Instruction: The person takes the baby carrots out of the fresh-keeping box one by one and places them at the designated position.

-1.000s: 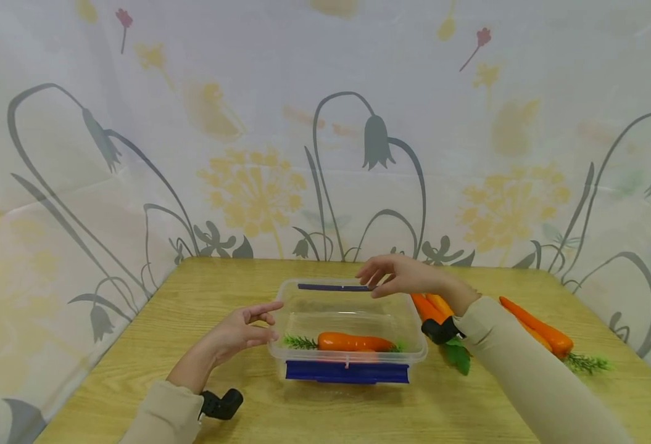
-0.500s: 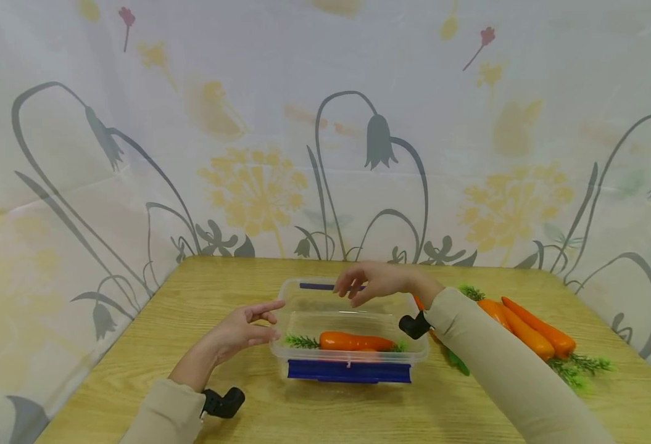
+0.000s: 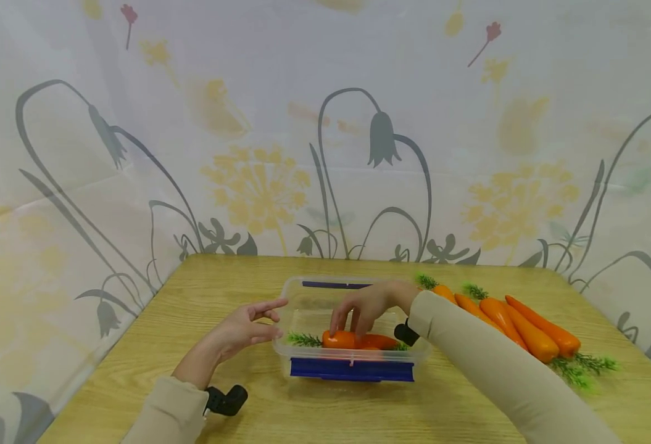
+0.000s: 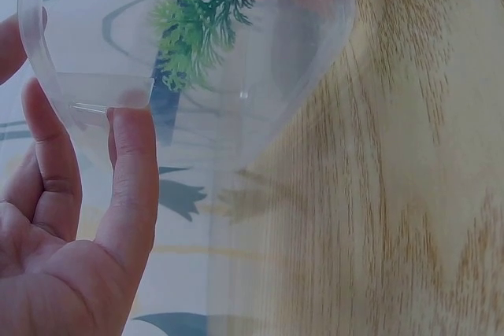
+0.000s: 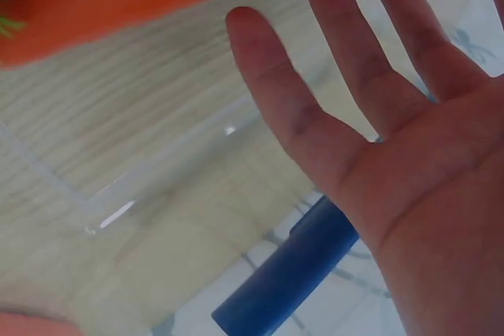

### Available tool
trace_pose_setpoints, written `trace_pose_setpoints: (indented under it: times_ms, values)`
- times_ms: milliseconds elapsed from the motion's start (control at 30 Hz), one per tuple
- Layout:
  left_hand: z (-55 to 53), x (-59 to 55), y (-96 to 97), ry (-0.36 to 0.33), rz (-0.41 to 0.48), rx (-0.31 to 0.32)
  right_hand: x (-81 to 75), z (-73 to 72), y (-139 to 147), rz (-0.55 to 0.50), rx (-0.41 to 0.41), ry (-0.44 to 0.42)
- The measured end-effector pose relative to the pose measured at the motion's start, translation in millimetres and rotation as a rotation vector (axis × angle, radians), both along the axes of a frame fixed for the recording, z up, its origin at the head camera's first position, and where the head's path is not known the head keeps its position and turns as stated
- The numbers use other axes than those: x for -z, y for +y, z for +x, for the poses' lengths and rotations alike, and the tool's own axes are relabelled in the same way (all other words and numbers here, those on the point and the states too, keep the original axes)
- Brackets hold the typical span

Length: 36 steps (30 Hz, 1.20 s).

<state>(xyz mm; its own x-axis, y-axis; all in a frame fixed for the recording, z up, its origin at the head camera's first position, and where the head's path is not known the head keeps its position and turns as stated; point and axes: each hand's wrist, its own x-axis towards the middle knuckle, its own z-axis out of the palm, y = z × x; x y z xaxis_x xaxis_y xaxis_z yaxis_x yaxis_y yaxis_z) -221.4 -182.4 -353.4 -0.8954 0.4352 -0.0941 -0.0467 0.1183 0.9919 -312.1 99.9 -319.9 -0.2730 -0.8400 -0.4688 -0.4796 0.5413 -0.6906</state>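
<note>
A clear plastic box (image 3: 422, 356) with blue latches (image 3: 352, 369) stands mid-table. Orange carrots (image 3: 381, 342) with green tops (image 3: 303, 339) lie in it along the near side. At its left end is my left hand (image 3: 235, 336), fingers fairly straight and fingertips at the wall; the left wrist view shows thumb and fingers close about a box corner (image 4: 256, 135). My right hand (image 3: 371, 303) reaches down into the box, fingertips over the carrots in the head view. Its fingers are extended in the right wrist view, with a gap to the carrot (image 5: 142, 5).
Several more carrots (image 3: 544, 327) with leafy tops lie in a slanting row on the wooden table (image 3: 219, 277) right of the box. My right forearm (image 3: 497, 364) passes in front of them. Behind the table hangs a flower-print cloth (image 3: 258, 123).
My right hand has moved left and down, from over the far right rim into the box above the carrots. The carrots at right are less covered by the sleeve. The left hand has stayed put.
</note>
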Motion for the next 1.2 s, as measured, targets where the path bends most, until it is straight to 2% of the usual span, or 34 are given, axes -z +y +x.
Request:
trace_pose_setpoints:
  times_ms: [133, 267, 367, 567, 667, 867, 1033, 1200]
  values:
    - [-0.1, -0.5, 0.4, 0.006, -0.006, 0.002, 3.8, 3.5, -2.5, 0.041, 0.045, -0.01]
    - [-1.0, 0.1, 0.3, 0.01, -0.006, 0.001, 4.9, 7.3, -5.2, 0.083, 0.08, 0.026]
    - [-1.5, 0.6, 0.0, 0.013, -0.002, 0.0, 5.6, 6.3, -4.5, 0.089, 0.107, 0.081]
    - [-1.9, 0.2, -0.1, 0.009, 0.004, -0.001, 6.8, -0.7, 1.6, 0.051, 0.214, 0.229]
    - [-1.3, -0.4, 0.0, 0.007, 0.004, 0.0, 6.2, -3.3, 4.0, 0.054, 0.237, 0.268]
    - [-0.1, -1.0, 0.3, 0.007, 0.005, -0.006, 5.3, -1.9, 8.0, 0.155, 0.277, 0.199]
    - [0.4, -0.1, 0.3, 0.007, -0.001, -0.005, 1.8, 1.0, 10.0, 0.12, 0.277, 0.199]
    - [-0.1, 2.4, 0.7, 0.0, -0.002, -0.014, -9.3, 2.7, 14.2, 0.07, 0.268, 0.204]
